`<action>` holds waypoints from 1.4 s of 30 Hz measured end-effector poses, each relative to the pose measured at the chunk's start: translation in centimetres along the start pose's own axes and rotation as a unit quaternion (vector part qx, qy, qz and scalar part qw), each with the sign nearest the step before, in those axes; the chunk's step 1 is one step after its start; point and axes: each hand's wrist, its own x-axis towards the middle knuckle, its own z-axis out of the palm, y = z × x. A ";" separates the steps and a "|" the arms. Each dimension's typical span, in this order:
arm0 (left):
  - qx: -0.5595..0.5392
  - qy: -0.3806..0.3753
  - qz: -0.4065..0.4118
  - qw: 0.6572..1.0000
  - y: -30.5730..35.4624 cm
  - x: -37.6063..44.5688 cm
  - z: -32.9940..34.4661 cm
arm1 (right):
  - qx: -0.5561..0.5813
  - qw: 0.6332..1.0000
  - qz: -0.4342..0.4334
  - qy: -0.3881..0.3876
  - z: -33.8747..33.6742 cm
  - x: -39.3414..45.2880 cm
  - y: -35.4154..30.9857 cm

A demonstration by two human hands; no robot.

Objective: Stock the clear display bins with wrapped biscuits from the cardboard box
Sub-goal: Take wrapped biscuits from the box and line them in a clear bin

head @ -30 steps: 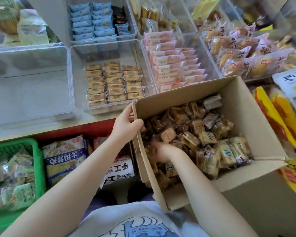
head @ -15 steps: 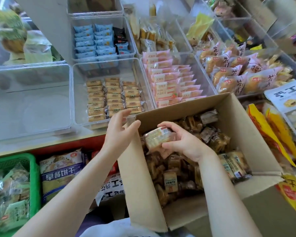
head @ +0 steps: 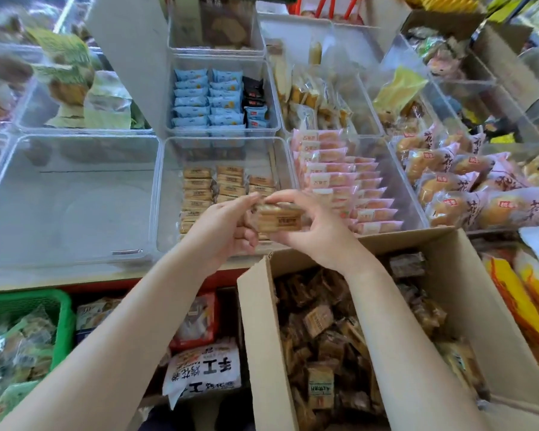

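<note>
Both hands meet over the front of the clear bin (head: 168, 194) that already carries three short rows of tan wrapped biscuits (head: 196, 194). Between them is a small stack of the same biscuits (head: 279, 220), held level and face-up. The right hand (head: 305, 225) grips the stack from the right side and beneath, fingers curled round it; the left hand (head: 227, 222) pinches its left end between thumb and fingertips. Neither grip is loose. It looks as if the two hands are squaring the packs into a block, so they can drop in as a neat row rather than one by one.

The stack hangs just above the near wall of that bin, not yet in it — the rows inside stop short of the front, which is likely where this batch belongs.

The cardboard box (head: 255, 337) sits below and to the right, flaps open, with many loose brown-wrapped packs heaped in it, so plenty of stock is left. Its near flap stands close under the forearms.

To the left is another clear bin (head: 75, 150) with nothing visible inside. To the right lie pink packs (head: 339, 181) fanned in overlapping rows, and behind are blue packs (head: 193, 101). A green basket (head: 61, 309) of bagged snacks sits lower left, under the table edge.
</note>
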 end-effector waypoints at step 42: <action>0.642 0.280 0.148 0.698 -7.9 9.6 -8.6 | -0.531 0.847 0.027 0.012 4.9 26.0 13.5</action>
